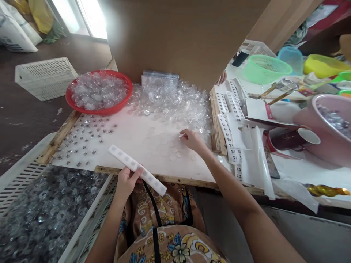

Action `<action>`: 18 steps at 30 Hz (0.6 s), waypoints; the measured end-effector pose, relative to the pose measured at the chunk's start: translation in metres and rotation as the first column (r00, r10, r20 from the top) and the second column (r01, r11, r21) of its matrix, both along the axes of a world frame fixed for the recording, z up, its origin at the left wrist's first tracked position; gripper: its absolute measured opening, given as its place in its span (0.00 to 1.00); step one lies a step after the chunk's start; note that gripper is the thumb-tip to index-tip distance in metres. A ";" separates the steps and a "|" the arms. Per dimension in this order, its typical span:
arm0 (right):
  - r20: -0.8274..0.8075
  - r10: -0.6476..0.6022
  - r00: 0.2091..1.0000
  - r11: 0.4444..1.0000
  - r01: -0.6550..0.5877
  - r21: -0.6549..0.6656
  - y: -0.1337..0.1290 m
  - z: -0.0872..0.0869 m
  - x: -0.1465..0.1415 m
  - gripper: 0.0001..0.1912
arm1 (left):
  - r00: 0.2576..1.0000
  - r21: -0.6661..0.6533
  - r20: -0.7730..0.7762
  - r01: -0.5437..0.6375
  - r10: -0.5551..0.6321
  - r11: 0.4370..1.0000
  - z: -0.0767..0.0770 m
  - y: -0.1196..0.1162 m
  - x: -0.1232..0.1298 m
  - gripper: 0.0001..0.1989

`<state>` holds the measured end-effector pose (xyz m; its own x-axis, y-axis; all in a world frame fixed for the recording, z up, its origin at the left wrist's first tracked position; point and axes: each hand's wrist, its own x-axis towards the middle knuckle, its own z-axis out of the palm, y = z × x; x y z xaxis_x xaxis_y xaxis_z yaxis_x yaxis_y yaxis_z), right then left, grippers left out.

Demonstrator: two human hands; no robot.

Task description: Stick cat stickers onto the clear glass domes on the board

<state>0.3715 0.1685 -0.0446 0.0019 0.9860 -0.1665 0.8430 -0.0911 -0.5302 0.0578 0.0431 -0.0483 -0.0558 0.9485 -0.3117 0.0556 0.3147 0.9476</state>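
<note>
My left hand (129, 179) grips a white sticker strip (137, 169) by its middle, tilted over the table's wooden front edge. Faint grey round marks show along the strip. Above the white tabletop (131, 131), my right hand (190, 139) has its thumb and fingertips pressed together; anything between them is too small to make out. Clear discs (173, 155) lie scattered beside and below it. Behind it spreads a heap of clear plastic pieces (175, 100). On the table's left side, pieces with dark printed figures (86, 140) lie in loose rows.
A red basin (128, 95) of clear pieces stands at the back left. Below left is a white crate (13, 182) full of clear pieces. A large brown board (175, 36) rises behind. To the right are sticker strips (229, 138), a mug (296, 139) and another person's hand (221, 78).
</note>
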 end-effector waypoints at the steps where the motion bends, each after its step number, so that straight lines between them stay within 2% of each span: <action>1: 0.044 -0.005 0.999 1.000 0.004 0.025 -0.001 0.001 0.001 0.13 | 1.000 0.002 0.000 0.003 -0.003 1.000 0.000 0.000 0.000 0.25; 5: 0.161 0.005 0.987 0.986 -0.031 0.162 -0.003 0.002 -0.005 0.12 | 1.000 0.016 0.006 -0.002 0.002 1.000 -0.001 0.001 0.000 0.24; 9: 0.113 0.264 0.958 0.942 -0.281 0.182 -0.001 -0.003 -0.021 0.19 | 1.000 0.030 0.015 -0.011 0.010 0.999 -0.001 0.001 0.000 0.24; 11: 0.120 0.327 0.937 0.924 -0.344 0.169 0.000 -0.007 -0.028 0.21 | 1.000 0.029 0.018 -0.017 0.016 0.999 -0.001 0.000 0.000 0.24; 18: 0.155 0.273 0.949 0.938 -0.299 0.178 0.000 -0.008 -0.026 0.16 | 1.000 0.018 0.018 -0.025 0.025 1.000 0.002 0.000 0.001 0.26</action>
<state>0.3454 0.1684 -0.0527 -0.2767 0.9609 0.0144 0.8788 0.2591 -0.4006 0.0589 0.0426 -0.0463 -0.0743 0.9525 -0.2953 0.0312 0.2982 0.9540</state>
